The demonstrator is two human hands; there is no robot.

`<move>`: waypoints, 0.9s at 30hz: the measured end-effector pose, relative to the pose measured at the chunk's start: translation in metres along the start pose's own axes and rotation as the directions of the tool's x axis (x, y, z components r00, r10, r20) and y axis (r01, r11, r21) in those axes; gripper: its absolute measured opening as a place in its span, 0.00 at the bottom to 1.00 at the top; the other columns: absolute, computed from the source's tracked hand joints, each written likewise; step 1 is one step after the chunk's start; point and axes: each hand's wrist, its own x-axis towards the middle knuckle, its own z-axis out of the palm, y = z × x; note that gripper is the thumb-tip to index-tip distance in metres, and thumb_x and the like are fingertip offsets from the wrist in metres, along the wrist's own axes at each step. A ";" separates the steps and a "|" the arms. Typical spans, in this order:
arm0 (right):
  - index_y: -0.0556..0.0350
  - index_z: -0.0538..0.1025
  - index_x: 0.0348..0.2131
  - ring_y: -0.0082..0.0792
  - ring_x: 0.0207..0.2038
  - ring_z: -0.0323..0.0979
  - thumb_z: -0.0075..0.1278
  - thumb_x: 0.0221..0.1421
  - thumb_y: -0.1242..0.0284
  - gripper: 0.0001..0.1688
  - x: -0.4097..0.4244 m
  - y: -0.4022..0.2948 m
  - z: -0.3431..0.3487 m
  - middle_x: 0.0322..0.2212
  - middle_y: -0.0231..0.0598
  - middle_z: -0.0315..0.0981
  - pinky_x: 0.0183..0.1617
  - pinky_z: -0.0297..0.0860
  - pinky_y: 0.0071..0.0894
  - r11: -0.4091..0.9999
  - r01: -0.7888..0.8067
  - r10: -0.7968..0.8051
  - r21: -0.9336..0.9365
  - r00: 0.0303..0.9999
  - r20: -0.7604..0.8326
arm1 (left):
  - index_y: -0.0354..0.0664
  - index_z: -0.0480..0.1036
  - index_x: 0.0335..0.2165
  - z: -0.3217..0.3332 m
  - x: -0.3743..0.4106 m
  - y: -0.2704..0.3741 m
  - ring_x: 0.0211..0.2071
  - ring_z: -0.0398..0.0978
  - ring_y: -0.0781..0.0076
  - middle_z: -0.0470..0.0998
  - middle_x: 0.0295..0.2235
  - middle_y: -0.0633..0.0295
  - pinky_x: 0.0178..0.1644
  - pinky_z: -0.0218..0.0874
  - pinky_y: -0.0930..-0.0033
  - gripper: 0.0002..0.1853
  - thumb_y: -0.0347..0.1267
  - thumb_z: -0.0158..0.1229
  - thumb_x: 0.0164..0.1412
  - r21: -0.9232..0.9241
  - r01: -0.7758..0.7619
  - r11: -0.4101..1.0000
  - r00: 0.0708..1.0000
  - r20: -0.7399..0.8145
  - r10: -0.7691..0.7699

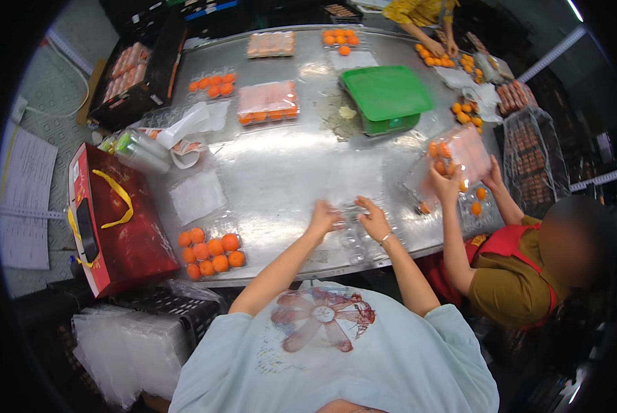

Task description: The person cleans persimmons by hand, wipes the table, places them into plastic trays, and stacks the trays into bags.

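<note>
A clear plastic clamshell tray [354,242] with moulded cups lies on the metal table before me. My left hand [329,221], blurred, is at its left side with fingers curled and apart. Over its right upper edge is my right hand [374,219], fingers spread and a bracelet on the wrist. Neither hand visibly grips anything; whether the fingertips touch the plastic is unclear. At the left, an open clear tray [240,238] holds several orange citrus fruits [215,247], with a white pad [199,196] in its lid.
A co-worker [515,273] at my right holds a filled fruit pack [466,149]. Another person's hands [442,49] handle fruit at the far right. A green lidded bin [386,98], closed packs [268,103] and a red gift bag [128,222] stand on the metal table [267,170].
</note>
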 end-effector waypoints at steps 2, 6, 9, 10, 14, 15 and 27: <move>0.57 0.67 0.60 0.38 0.54 0.73 0.53 0.53 0.78 0.34 -0.012 0.005 0.010 0.53 0.41 0.74 0.53 0.70 0.36 0.998 0.019 -0.020 0.053 0.999 0.026 | 0.47 0.49 0.62 -0.009 -0.014 0.000 0.42 0.75 0.60 0.67 0.48 0.52 0.39 0.76 0.49 0.37 0.21 0.55 0.60 0.002 0.012 1.000 0.999 0.050 -0.013; 0.58 0.72 0.55 0.47 0.52 0.73 0.53 0.53 0.76 0.28 -0.045 -0.063 0.017 0.51 0.48 0.74 0.54 0.69 0.39 0.989 0.145 -0.144 -0.012 0.988 0.055 | 0.56 0.48 0.67 -0.070 -0.054 0.004 0.47 0.75 0.56 0.68 0.56 0.54 0.43 0.74 0.46 0.36 0.28 0.53 0.65 -0.088 -0.018 0.996 0.992 0.123 0.029; 0.59 0.75 0.50 0.51 0.50 0.74 0.52 0.53 0.76 0.22 -0.068 -0.097 0.025 0.47 0.51 0.75 0.54 0.69 0.40 0.958 0.288 -0.288 0.008 0.957 0.016 | 0.55 0.55 0.64 -0.107 -0.098 0.006 0.51 0.73 0.54 0.69 0.56 0.57 0.44 0.73 0.46 0.29 0.31 0.51 0.68 -0.161 -0.107 0.981 0.989 0.080 0.121; 0.59 0.75 0.48 0.52 0.49 0.74 0.52 0.53 0.76 0.21 -0.075 -0.108 0.029 0.46 0.51 0.76 0.54 0.69 0.40 0.945 0.326 -0.326 0.028 0.945 -0.005 | 0.55 0.56 0.63 -0.111 -0.121 0.010 0.52 0.72 0.53 0.71 0.55 0.57 0.45 0.73 0.46 0.28 0.31 0.51 0.68 -0.188 -0.139 0.972 0.988 0.036 0.148; 0.62 0.76 0.41 0.49 0.43 0.75 0.52 0.53 0.78 0.14 -0.106 -0.164 0.035 0.39 0.49 0.76 0.49 0.70 0.41 0.840 0.511 -0.517 0.183 0.856 -0.017 | 0.44 0.65 0.57 -0.127 -0.193 0.004 0.56 0.69 0.56 0.71 0.55 0.56 0.54 0.68 0.51 0.22 0.25 0.48 0.64 -0.258 -0.421 0.870 0.901 -0.232 0.367; 0.62 0.76 0.40 0.48 0.41 0.74 0.52 0.52 0.78 0.13 -0.115 -0.172 0.035 0.37 0.48 0.76 0.47 0.69 0.39 0.811 0.536 -0.550 0.234 0.835 -0.009 | 0.41 0.66 0.55 -0.132 -0.209 -0.002 0.57 0.68 0.57 0.70 0.56 0.55 0.57 0.67 0.52 0.21 0.24 0.47 0.63 -0.238 -0.526 0.816 0.842 -0.282 0.460; 0.58 0.63 0.60 0.39 0.53 0.68 0.55 0.59 0.66 0.34 -0.180 -0.168 0.066 0.53 0.39 0.68 0.61 0.62 0.40 0.453 -0.458 0.031 0.765 0.866 0.500 | 0.37 0.72 0.44 -0.032 -0.433 0.021 0.58 0.65 0.65 0.64 0.60 0.54 0.60 0.58 0.67 0.22 0.20 0.44 0.49 0.154 -0.817 0.556 0.428 -0.484 0.763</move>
